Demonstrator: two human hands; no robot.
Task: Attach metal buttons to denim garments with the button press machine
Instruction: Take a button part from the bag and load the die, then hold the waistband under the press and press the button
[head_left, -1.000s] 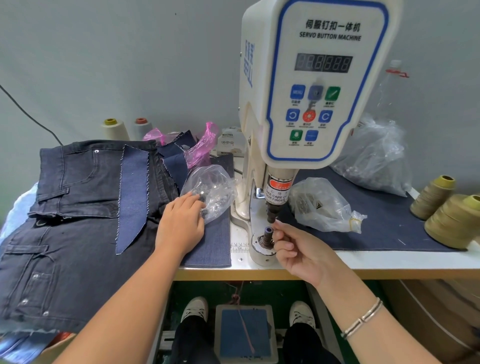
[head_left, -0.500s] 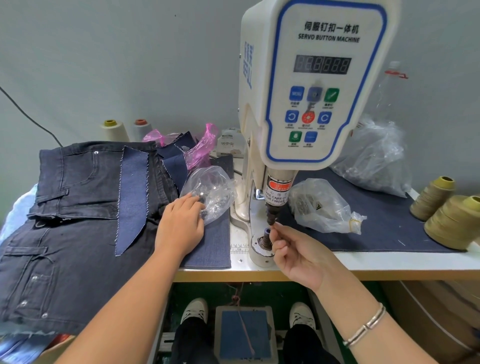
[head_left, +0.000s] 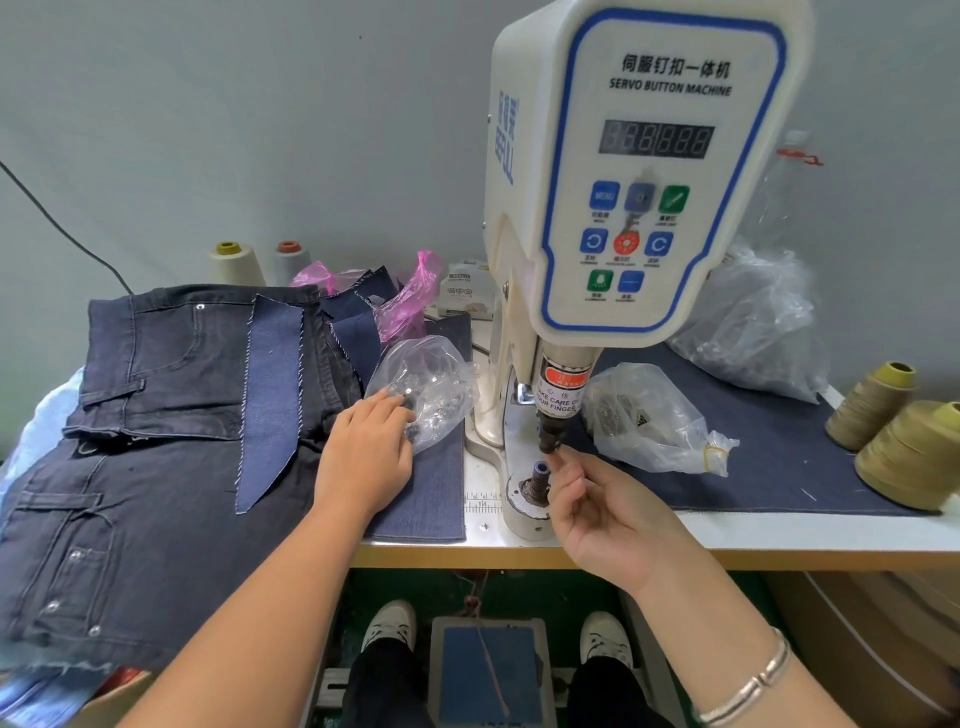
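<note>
Up from the lower die (head_left: 537, 480), my right hand (head_left: 602, 514) now pinches at the upper punch (head_left: 549, 441) — seemingly seating a button. My left hand (head_left: 366, 457) lies loosely curled by the button bag (head_left: 431, 384); jeans (head_left: 130, 441) wait alongside.

Your tabletop (head_left: 810, 535) carries the button press machine (head_left: 639, 208) at its middle, with stacked denim garments (head_left: 156, 441) on the left. A dark denim cloth (head_left: 779, 457) covers the right, bearing clear bags (head_left: 649, 415) and thread cones (head_left: 914, 452).
</note>
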